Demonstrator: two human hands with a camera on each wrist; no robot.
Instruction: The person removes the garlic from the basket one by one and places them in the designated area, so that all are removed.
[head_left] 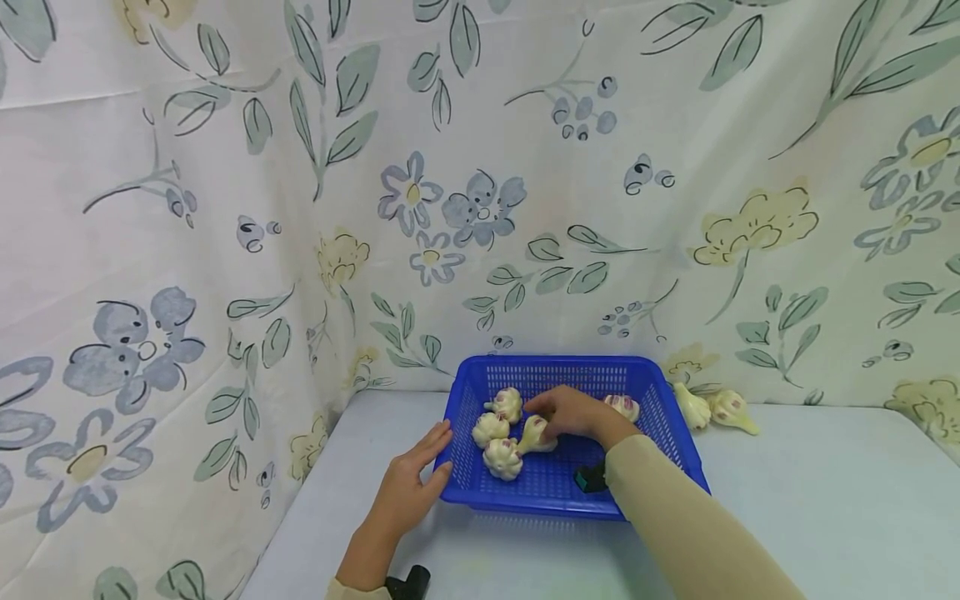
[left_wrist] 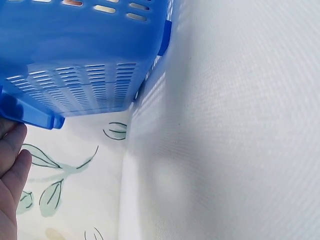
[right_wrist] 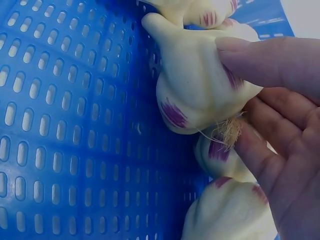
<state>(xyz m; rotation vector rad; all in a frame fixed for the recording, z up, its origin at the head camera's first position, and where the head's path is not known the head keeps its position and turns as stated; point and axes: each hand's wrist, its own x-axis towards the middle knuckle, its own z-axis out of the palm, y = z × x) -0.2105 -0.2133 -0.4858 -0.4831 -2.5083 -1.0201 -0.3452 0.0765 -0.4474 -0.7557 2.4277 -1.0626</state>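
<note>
A blue plastic basket with slotted walls stands on the white table. Inside it, my right hand pinches a garlic bulb between thumb and fingers. The bulb's stem points away from the palm, and its roots show near the fingers in the right wrist view. Several other bulbs lie in the basket, among them a garlic bulb near the front left and another garlic bulb at the back right, partly behind the right hand. At the left rim, my left hand rests with its fingers extended along the edge.
Outside the basket's right side lie two more garlic bulbs, a nearer-left bulb and a right bulb. A floral cloth hangs behind and left of the white table.
</note>
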